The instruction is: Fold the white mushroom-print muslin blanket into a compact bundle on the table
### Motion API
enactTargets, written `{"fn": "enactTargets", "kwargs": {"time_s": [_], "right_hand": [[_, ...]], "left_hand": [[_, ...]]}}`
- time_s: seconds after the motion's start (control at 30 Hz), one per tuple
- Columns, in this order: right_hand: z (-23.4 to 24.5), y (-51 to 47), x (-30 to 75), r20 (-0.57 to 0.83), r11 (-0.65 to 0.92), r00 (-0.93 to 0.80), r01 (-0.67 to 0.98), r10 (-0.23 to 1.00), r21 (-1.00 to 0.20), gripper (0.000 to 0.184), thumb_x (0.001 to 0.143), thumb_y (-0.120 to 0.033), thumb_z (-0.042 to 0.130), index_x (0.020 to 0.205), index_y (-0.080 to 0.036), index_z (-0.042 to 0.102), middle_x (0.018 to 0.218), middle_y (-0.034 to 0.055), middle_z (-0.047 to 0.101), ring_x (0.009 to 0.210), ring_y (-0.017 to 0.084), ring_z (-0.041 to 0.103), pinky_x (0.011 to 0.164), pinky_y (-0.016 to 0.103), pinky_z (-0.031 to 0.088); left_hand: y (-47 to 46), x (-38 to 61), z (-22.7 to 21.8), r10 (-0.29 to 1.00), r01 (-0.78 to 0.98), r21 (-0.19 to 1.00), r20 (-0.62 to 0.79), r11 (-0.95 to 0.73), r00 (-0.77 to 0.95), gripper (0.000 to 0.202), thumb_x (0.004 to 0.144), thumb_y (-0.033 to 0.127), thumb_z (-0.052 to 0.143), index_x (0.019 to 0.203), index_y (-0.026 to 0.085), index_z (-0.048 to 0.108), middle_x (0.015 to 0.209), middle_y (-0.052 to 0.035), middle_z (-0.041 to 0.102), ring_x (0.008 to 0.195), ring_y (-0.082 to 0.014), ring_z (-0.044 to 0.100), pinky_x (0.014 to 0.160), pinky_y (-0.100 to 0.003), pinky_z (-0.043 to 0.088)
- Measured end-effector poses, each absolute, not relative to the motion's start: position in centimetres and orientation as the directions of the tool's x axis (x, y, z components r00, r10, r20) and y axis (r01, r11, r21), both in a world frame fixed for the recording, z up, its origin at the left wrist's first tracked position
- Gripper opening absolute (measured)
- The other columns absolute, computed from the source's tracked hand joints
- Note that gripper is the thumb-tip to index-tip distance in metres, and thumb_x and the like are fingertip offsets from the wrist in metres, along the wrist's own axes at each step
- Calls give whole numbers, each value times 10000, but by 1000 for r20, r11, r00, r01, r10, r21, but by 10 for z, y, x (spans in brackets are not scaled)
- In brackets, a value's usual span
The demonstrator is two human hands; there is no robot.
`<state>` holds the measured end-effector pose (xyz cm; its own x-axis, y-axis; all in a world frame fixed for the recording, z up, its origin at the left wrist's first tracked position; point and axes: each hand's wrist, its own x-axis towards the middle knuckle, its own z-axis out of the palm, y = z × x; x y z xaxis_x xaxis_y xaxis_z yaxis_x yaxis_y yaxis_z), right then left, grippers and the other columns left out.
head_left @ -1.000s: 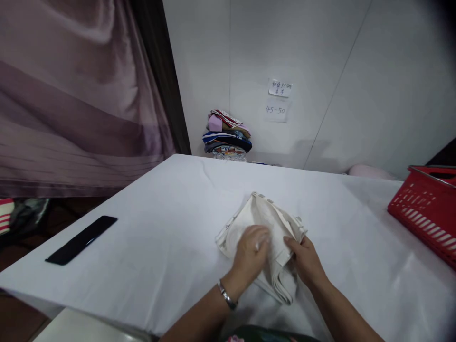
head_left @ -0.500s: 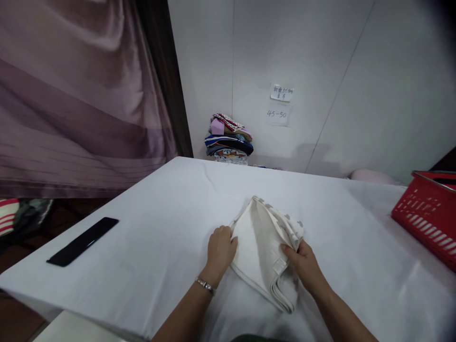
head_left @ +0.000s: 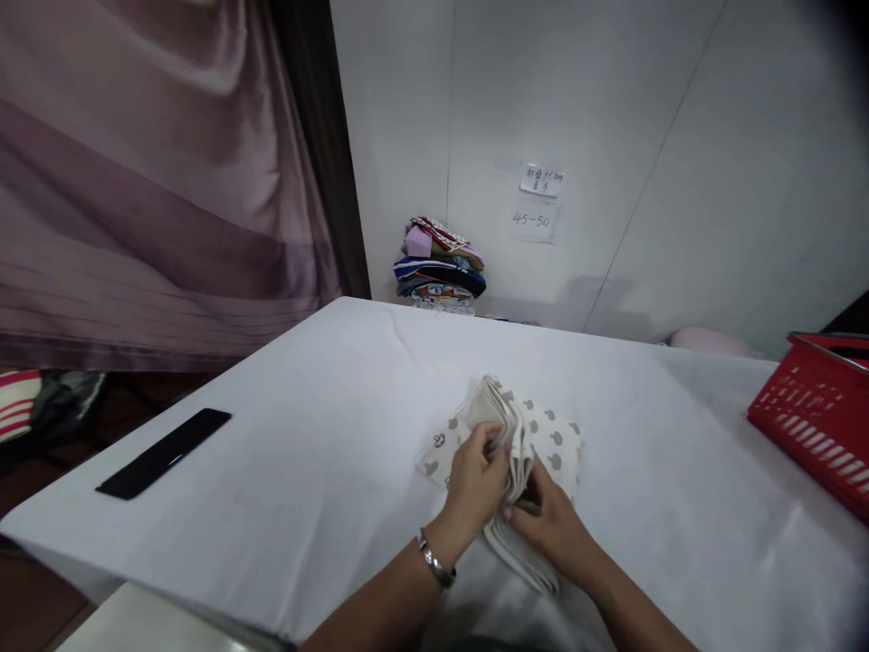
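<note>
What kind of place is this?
Likely an indoor fabric workspace, maybe a makeshift one: a printed cloth in use on a white-covered table, a stack of folded fabrics by the wall, and handwritten notes on that wall.

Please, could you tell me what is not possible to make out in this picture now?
All in the head view:
- Right hand: some fingers are hidden behind the patterned cloth.
- Red basket: cut off by the right edge.
- Pile of folded fabrics: its bottom is hidden by the table.
- Upper paper sign: writing too small to read surely.
</note>
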<state>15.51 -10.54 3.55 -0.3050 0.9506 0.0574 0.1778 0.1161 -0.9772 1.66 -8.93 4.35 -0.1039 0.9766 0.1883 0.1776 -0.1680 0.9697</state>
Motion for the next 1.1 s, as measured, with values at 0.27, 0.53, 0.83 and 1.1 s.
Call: {"fn": "enactTargets", "kwargs": {"time_s": [0.27, 0.53, 0.83, 1.1], "right_hand": [[36, -98, 163, 73, 91, -130, 142, 989, -986, 358, 716, -344, 646, 1019, -153, 655, 1047, 97, 668, 1070, 290, 555, 931, 414, 428], [19, -94, 166, -7, -6, -121, 6, 993, -1000, 363, 716, -328, 657, 1023, -135, 664, 888, 81, 705, 889, 271, 629, 843, 399, 476], [50, -70, 231, -137, -96, 127, -285, 982, -954, 619, 568, -248, 719, 1164, -150, 583, 859, 77, 709, 706, 245, 660, 642, 340, 534], [112, -61, 302, -56, -59, 197, 10, 979, -998, 529, 557, -254, 732, 1057, -191, 575, 732, 17, 669, 529, 170, 600, 481, 250, 474]], "left_hand": [[-106, 39, 45, 926, 413, 838, 374, -358, 43, 303, 839, 248, 502, 1138, 236, 546, 1104, -43, 626, 1060, -201, 527, 1030, -433, 302], [-95, 28, 49, 895, 492, 771, 445, -404, 37, 369, 746, 122, 529, 1098, 227, 569, 1036, -37, 628, 1019, -196, 526, 945, -389, 382], [-66, -50, 34, 941, 394, 919, 153, -23, -303, 227, 717, 166, 514, 921, 213, 601, 869, 5, 640, 798, -154, 580, 729, -275, 453], [-55, -72, 6, 990, 824, 556, 9, 111, -140, 442, 769, 360, 524, 1163, 162, 538, 1194, -104, 565, 1110, -241, 493, 919, -343, 364]]}}
